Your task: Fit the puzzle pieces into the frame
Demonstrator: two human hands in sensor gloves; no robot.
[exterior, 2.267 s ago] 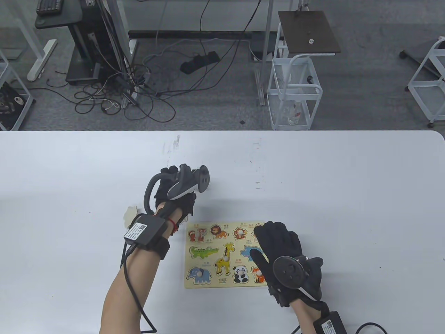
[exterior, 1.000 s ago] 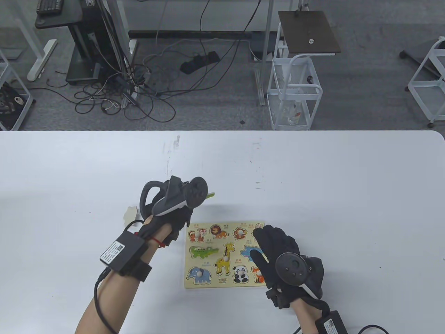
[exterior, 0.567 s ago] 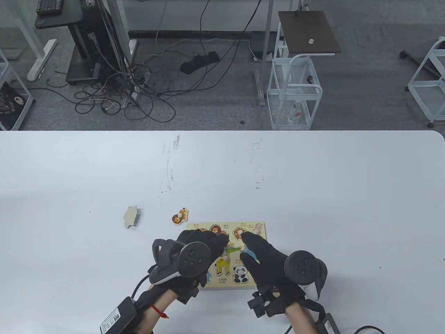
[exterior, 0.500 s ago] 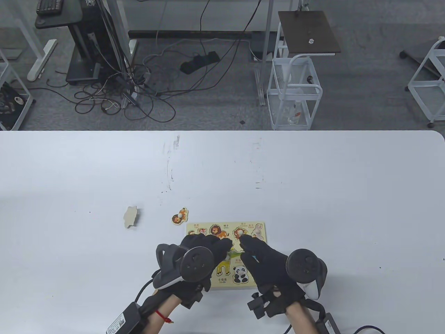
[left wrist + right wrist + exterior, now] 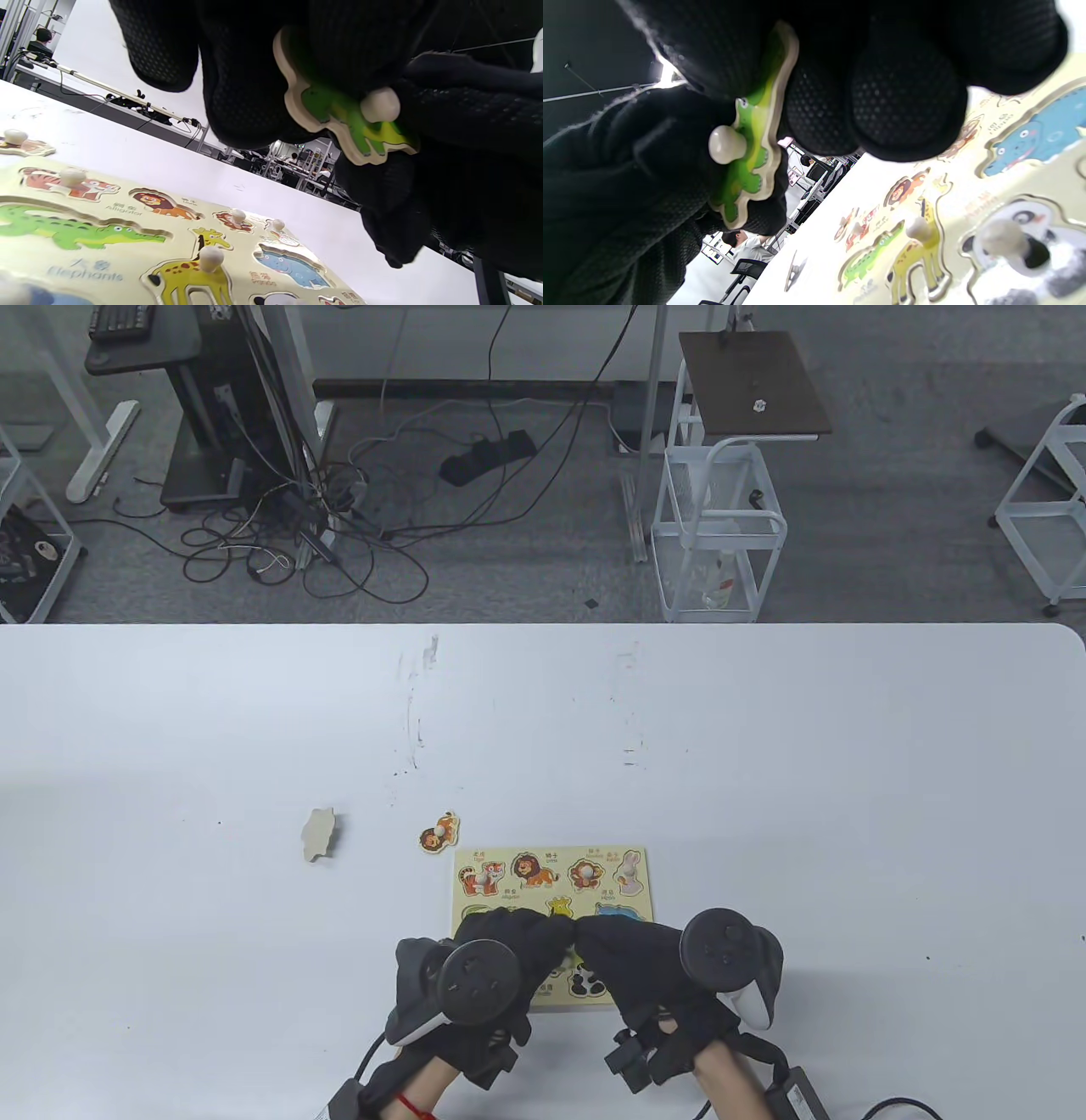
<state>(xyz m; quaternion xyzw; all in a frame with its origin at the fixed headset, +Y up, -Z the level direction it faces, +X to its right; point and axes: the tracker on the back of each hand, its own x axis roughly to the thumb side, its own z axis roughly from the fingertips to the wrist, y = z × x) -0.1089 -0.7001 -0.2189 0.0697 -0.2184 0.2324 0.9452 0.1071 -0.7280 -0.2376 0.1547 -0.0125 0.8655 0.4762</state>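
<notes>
Green crocodile piece [image 5: 339,110] pinched between both hands' fingers [image 5: 237,84].

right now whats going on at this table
A person in black sensor gloves is doing a wooden animal peg puzzle. The left hand and right hand meet above the near part of the puzzle board, both holding the green crocodile piece clear of it. The crocodile slot is open. One lion-coloured piece and a plain, face-down piece lie loose on the white table left of the board.
</notes>
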